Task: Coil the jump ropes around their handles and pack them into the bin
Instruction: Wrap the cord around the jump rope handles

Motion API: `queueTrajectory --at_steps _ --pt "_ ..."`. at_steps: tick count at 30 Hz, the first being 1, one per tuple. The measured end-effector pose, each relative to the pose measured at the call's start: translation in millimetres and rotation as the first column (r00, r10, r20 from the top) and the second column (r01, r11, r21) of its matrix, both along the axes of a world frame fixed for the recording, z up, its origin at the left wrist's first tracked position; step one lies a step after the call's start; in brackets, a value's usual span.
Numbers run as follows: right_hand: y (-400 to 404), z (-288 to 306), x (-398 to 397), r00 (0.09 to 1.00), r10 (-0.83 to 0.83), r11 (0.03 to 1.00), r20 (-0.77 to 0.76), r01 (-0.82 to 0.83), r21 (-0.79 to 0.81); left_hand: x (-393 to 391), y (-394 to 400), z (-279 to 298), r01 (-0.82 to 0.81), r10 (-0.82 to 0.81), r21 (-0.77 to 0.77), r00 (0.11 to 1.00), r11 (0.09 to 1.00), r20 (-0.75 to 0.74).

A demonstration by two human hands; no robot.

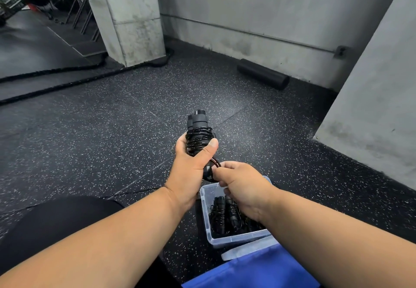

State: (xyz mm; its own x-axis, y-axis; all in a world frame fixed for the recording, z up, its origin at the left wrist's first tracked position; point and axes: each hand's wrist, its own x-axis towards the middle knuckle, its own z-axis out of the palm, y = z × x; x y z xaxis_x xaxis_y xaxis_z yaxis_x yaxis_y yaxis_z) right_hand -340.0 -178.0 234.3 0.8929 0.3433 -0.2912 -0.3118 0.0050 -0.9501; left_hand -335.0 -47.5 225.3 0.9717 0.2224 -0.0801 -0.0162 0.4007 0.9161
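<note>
Hands on unlabelled jump rope

This is a gym: a black speckled rubber floor, a thick black battle rope snaking round a bare concrete pillar, and a black foam roller lying against the grey concrete wall.

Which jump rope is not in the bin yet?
The jump rope gripped by the left hand, cord coiled round its handles, while the right hand pinches its loose end. The other coiled ropes lie inside the clear bin.
</note>
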Motion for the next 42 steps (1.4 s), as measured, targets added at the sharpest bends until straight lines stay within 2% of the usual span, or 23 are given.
queueTrajectory --at_steps 4,9,12,16,19,21,23,25,26,27,29,32,36,39,42 --pt "-1 7 2 0.996 0.058 0.998 0.067 -0.059 0.020 6 2 -1 -0.006 0.006 0.009 1.000 1.000 0.006" --pt "0 10 5 0.987 0.128 0.991 0.095 -0.124 -0.047 10 6 -4 -0.021 0.021 -0.004 1.000 1.000 -0.010" --pt "0 8 4 0.969 0.146 0.988 0.198 -0.133 -0.078 10 8 -6 -0.011 0.011 -0.016 1.000 1.000 -0.027" --pt "2 7 4 0.951 0.055 0.986 0.303 -0.003 -0.167 8 11 -5 -0.019 0.013 -0.070 0.997 0.997 -0.078" --pt "0 9 2 0.927 -0.027 0.979 0.373 0.099 -0.176 7 10 -2 -0.027 0.018 -0.099 0.995 0.995 -0.095" --pt "0 8 0 0.839 0.023 0.955 0.543 0.143 -0.261 6 8 -1 -0.031 0.019 -0.120 0.995 0.992 -0.099" --pt "-1 6 -2 0.642 0.159 0.884 0.750 0.245 -0.397 6 8 1 -0.024 0.011 -0.141 0.996 0.990 -0.091" --pt "-2 5 -4 0.436 0.273 0.838 0.858 0.329 -0.434 5 6 1 -0.026 0.014 -0.158 0.997 0.987 -0.074" --pt "-1 4 -5 0.392 0.278 0.836 0.877 0.351 -0.422 4 5 1 -0.026 0.016 -0.154 0.997 0.988 -0.069" --pt "0 4 -7 0.388 0.254 0.839 0.886 0.367 -0.402 3 4 1 -0.030 0.020 -0.156 0.998 0.987 -0.065" --pt "3 5 -9 0.434 0.181 0.847 0.882 0.388 -0.365 3 3 -1 -0.025 0.014 -0.178 0.998 0.984 -0.061" --pt "6 2 -5 0.582 0.100 0.848 0.807 0.375 -0.375 4 5 -3 -0.012 0.003 -0.164 0.998 0.986 -0.059" --pt "10 8 -8 0.726 0.041 0.864 0.687 0.320 -0.389 6 4 -4 -0.025 0.017 -0.133 0.998 0.991 -0.064" --pt "3 20 -4 0.864 -0.086 0.953 0.495 0.217 -0.212 12 13 -5 -0.070 0.060 -0.080 0.991 0.994 -0.116" --pt "-5 30 5 0.962 -0.017 1.000 0.274 0.023 -0.018 22 26 -4 -0.120 0.106 -0.066 0.978 0.991 -0.178"
